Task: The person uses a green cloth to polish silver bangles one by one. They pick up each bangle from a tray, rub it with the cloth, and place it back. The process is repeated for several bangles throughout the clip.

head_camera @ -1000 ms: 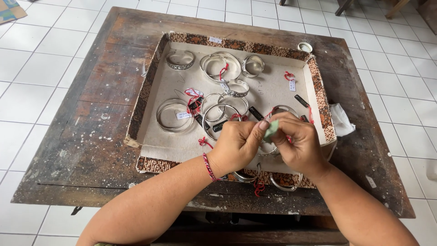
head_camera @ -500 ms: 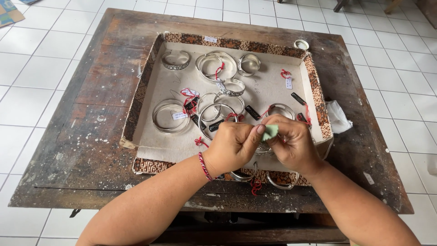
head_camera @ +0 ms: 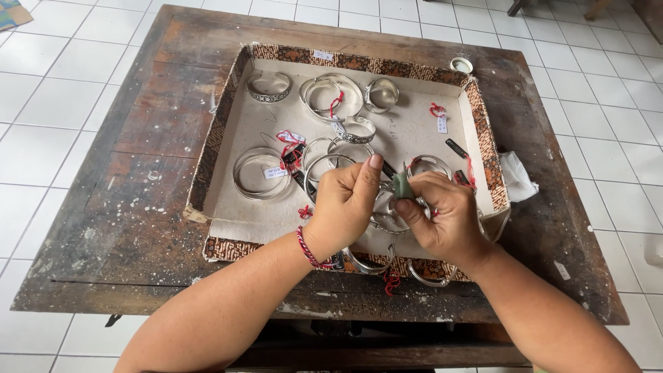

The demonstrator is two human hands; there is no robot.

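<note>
My left hand (head_camera: 345,204) grips a silver bangle (head_camera: 387,220) over the near edge of a shallow cardboard tray (head_camera: 221,131). My right hand (head_camera: 442,217) pinches a small green cloth (head_camera: 402,185) and presses it against that bangle. Both hands meet just above the tray's front right part. A red string bracelet sits on my left wrist. Much of the held bangle is hidden by my fingers.
Several silver bangles (head_camera: 259,173) with red-stringed tags lie in the tray. Two more bangles (head_camera: 428,276) hang over its front rim. A white crumpled cloth (head_camera: 514,178) lies right of the tray, a small round lid (head_camera: 461,65) behind it. The worn wooden table (head_camera: 131,228) stands on white tiles.
My hands stay together at the tray's front, shifting slightly as the green cloth moves against the bangle. Nothing else in the tray has moved.
</note>
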